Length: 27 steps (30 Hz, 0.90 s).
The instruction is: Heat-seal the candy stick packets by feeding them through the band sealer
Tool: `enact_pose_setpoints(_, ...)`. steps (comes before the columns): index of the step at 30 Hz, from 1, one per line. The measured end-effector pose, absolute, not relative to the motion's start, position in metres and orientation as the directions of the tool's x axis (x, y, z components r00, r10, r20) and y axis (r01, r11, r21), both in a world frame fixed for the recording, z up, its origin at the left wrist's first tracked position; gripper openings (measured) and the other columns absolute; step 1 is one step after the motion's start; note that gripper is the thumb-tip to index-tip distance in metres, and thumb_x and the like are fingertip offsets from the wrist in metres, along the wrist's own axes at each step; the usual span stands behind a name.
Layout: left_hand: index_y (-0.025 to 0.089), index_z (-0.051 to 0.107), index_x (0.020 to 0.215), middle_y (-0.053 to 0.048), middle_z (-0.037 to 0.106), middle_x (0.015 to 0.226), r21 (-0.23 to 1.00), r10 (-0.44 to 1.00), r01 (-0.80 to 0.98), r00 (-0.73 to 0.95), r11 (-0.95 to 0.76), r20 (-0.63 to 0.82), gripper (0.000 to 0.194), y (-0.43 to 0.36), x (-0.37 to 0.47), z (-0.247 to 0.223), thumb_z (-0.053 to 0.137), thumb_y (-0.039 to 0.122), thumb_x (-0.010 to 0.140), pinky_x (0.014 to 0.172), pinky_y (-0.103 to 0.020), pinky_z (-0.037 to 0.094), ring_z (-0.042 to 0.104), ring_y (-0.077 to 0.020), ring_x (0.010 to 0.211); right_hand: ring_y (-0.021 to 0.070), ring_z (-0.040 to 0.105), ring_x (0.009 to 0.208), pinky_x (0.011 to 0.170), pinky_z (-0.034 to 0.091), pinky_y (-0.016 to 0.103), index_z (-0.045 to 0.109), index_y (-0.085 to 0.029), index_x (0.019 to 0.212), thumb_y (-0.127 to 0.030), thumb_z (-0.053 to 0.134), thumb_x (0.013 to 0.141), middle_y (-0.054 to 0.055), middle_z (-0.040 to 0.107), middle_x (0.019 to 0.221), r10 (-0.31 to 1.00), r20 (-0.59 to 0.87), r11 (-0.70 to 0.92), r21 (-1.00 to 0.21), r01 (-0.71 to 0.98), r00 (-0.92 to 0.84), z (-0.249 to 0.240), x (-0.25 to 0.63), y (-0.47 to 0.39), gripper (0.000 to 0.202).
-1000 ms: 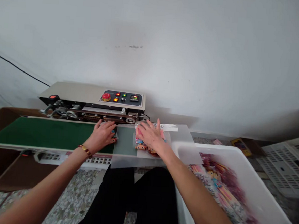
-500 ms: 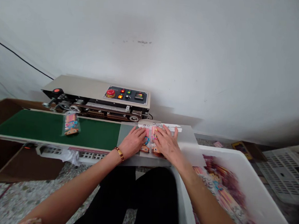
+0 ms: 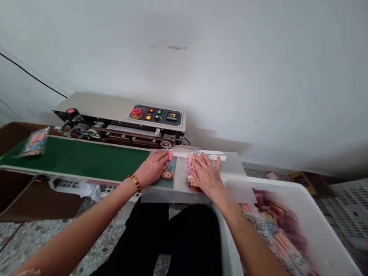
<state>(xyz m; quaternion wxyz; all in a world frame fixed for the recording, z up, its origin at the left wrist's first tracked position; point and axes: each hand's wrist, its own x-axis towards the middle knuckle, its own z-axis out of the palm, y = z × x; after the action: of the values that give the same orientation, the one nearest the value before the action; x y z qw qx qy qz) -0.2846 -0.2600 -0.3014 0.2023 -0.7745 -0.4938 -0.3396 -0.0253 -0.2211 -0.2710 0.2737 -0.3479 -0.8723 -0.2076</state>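
Note:
My left hand (image 3: 152,167) lies flat with fingers stretched over one clear packet (image 3: 168,170), printed with pink, blue letters and a cartoon face. That packet rests where the green conveyor belt (image 3: 84,158) meets a translucent sheet (image 3: 235,169). To the right, my right hand (image 3: 207,175) spreads its fingers over similar packets (image 3: 190,168), apparently a small stack, partly hidden beneath it. Behind the belt stands a sealing machine (image 3: 116,108) with lit buttons and a display. Another packet (image 3: 37,142) is tilted at the belt's far left end.
A white tub (image 3: 296,190) holding many packets is at my right. Beyond it stand white slatted crates (image 3: 352,208). A cardboard box (image 3: 18,200) sits under the belt's left end. The wall (image 3: 239,66) is close behind the machine.
My left hand has slid left with one packet, apart from those under my right hand. The farther packet has travelled left along the belt to its end.

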Motion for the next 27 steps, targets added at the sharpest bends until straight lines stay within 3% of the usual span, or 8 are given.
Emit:
enact_pose_setpoints(5, 0.016, 0.061, 0.131, -0.016, 0.059, 0.146, 0.024, 0.665, 0.936, 0.231, -0.350, 0.710, 0.041, -0.278, -0.345, -0.300, 0.041, 0.033, 0.100, 0.121, -0.052, 0.038, 0.055, -0.0289, 0.136, 0.0378, 0.039, 0.143, 0.117, -0.001, 0.078, 0.070, -0.024, 0.118, -0.027, 0.050, 0.102, 0.010, 0.063, 0.142, 0.452, 0.576, 0.709, 0.231, 0.667, -0.681, -0.258, -0.056, -0.216, 0.025)
enact_pose_setpoints(10, 0.020, 0.065, 0.123, -0.016, 0.066, 0.137, 0.010, 0.650, 0.988, 0.094, -0.153, 0.755, 0.035, -0.294, -0.367, -0.295, 0.043, 0.030, 0.097, 0.122, -0.068, 0.026, 0.061, -0.0327, 0.128, 0.0348, 0.043, 0.140, 0.119, 0.006, 0.077, 0.068, -0.026, 0.122, -0.032, 0.043, 0.106, 0.008, 0.063, 0.141, 0.435, 0.588, 0.741, 0.197, 0.642, -0.682, -0.251, -0.079, -0.216, 0.030)
enact_pose_setpoints(14, 0.017, 0.061, 0.131, -0.016, 0.065, 0.138, -0.066, 0.597, 0.944, 0.257, -0.323, 0.760, 0.038, -0.284, -0.303, -0.295, 0.041, 0.022, 0.099, 0.124, -0.056, 0.032, 0.059, -0.0268, 0.133, 0.0372, 0.042, 0.143, 0.116, 0.009, 0.080, 0.061, -0.023, 0.137, -0.028, 0.042, 0.105, 0.011, 0.057, 0.150, 0.479, 0.644, 0.671, 0.170, 0.722, -0.597, -0.260, -0.051, -0.217, 0.037)
enact_pose_setpoints(18, 0.015, 0.051, 0.143, -0.015, 0.047, 0.158, -0.159, 0.608, 0.879, 0.431, -0.450, 0.667, 0.050, -0.262, -0.244, -0.298, 0.048, 0.013, 0.094, 0.126, -0.051, 0.032, 0.041, -0.0265, 0.149, 0.0381, 0.041, 0.143, 0.115, 0.009, 0.081, 0.061, -0.020, 0.137, -0.031, 0.041, 0.105, 0.014, 0.056, 0.150, 0.463, 0.660, 0.624, 0.231, 0.746, -0.592, -0.271, -0.016, -0.217, 0.040)
enact_pose_setpoints(27, 0.015, 0.049, 0.143, -0.017, 0.045, 0.159, 0.010, 0.658, 0.973, 0.149, -0.231, 0.738, 0.047, -0.267, -0.241, -0.321, 0.046, 0.017, 0.096, 0.124, -0.055, 0.035, 0.041, -0.0288, 0.149, 0.0382, 0.039, 0.145, 0.115, 0.011, 0.082, 0.059, -0.021, 0.141, -0.032, 0.043, 0.105, 0.013, 0.053, 0.153, 0.466, 0.655, 0.626, 0.231, 0.744, -0.595, -0.281, -0.015, -0.210, 0.041)
